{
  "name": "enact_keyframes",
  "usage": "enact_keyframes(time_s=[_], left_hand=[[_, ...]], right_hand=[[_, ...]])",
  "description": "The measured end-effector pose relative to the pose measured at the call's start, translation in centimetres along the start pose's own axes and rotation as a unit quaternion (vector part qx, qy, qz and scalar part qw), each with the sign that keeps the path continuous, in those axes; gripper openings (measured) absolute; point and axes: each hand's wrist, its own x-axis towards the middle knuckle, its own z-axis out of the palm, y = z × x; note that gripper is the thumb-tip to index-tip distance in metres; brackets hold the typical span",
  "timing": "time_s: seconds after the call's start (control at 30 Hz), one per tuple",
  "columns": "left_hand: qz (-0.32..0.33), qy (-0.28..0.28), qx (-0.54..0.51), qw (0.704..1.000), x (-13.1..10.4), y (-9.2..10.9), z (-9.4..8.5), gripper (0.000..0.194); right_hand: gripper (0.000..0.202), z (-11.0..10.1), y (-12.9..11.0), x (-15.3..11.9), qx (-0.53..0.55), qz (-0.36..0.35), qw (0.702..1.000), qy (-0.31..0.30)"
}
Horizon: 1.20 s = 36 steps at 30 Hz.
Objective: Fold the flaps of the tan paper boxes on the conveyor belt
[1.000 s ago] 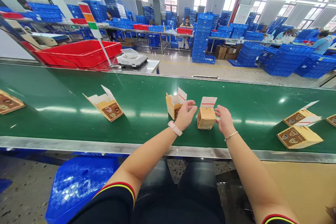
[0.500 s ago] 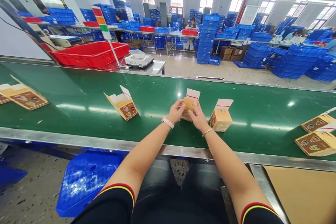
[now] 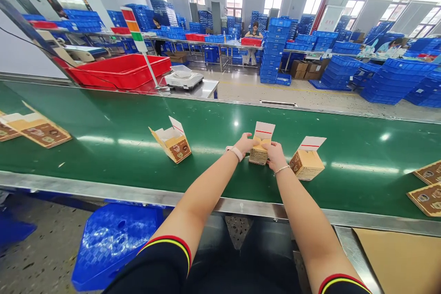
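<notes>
A small tan printed carton point(image 3: 258, 156) stands on the green conveyor belt point(image 3: 213, 119) in front of me. Its white back flap with a red strip is raised. My left hand point(image 3: 245, 144) grips its left side, with the thumb on the top edge. On the other side my right hand point(image 3: 274, 153) holds the carton, its thumb pressing the folded top panel. To the right is a similar carton point(image 3: 308, 166) with its top folded in and its white flap up. Another carton point(image 3: 177, 146), left of my hands, has its flaps spread and its top uncovered.
More flat-looking cartons point(image 3: 46, 132) lie at the belt's left end, others point(image 3: 427, 197) at its right. A metal rail point(image 3: 206, 201) runs along the near edge. Behind the belt are a red bin point(image 3: 120, 71) and a scale point(image 3: 184, 79). A blue stool point(image 3: 113, 243) is below left.
The cartons on the belt have shifted right, and my hands have moved right with theirs. The tan panel that stood raised in my fingers is now folded down onto the carton's top.
</notes>
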Motion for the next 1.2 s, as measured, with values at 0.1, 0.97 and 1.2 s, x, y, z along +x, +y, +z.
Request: enact_keyframes(time_s=[0.1, 0.97, 1.2], left_hand=[[-0.010, -0.015, 0.009, 1.000, -0.1, 0.5, 1.1, 0.063], [0.397, 0.282, 0.139, 0.862, -6.4, -4.7, -15.0, 0.050], [0.220, 0.337, -0.015, 0.915, -4.6, -1.9, -13.6, 0.078]], right_hand=[[0.033, -0.8, -0.2, -0.1, 0.000, 0.046, 0.998, 0.030], [0.030, 14.0, -4.1, -4.8, 0.011, -0.356, 0.905, -0.234], [0.023, 15.8, -5.2, -5.7, 0.082, -0.134, 0.987, -0.044]])
